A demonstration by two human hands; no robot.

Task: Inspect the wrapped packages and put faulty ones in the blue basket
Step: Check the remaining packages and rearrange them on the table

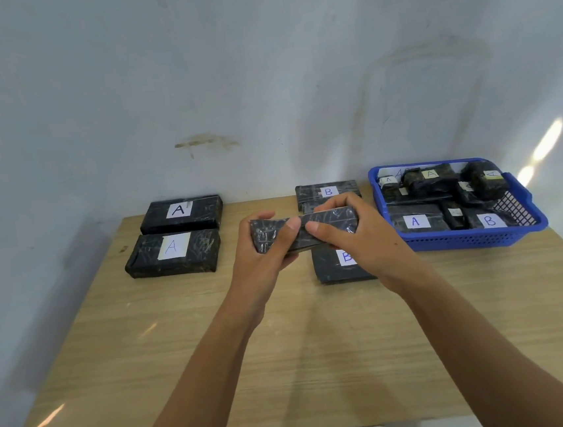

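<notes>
Head view, near to far: over the table (286, 350) both forearms reach out to one package (332, 218), held in the air. The left hand (259, 250) grips its left end and the right hand (354, 237) its right end, each with the thumb on the near face and the fingers curled over the far side. The package sits edge-on to the camera, so its label and broad faces are hidden. I judge the main risk to be a wrong verdict: a tear or loose wrap on an unseen side could be missed unless the package is turned right round. The wrap looks glossy, so a careless turn could let it slip onto near B (333, 270), which lies just below the right hand. Near A (174, 254) and far A (182, 214) lie to the left and far B (328, 193) lies behind the hands; a sound package set down among the wrong letters would muddle the piles. The basket (465, 240), at the far right, is already crowded with packages, so a faulty one dropped loosely there may perch on the heap and slide over the rim.
</notes>
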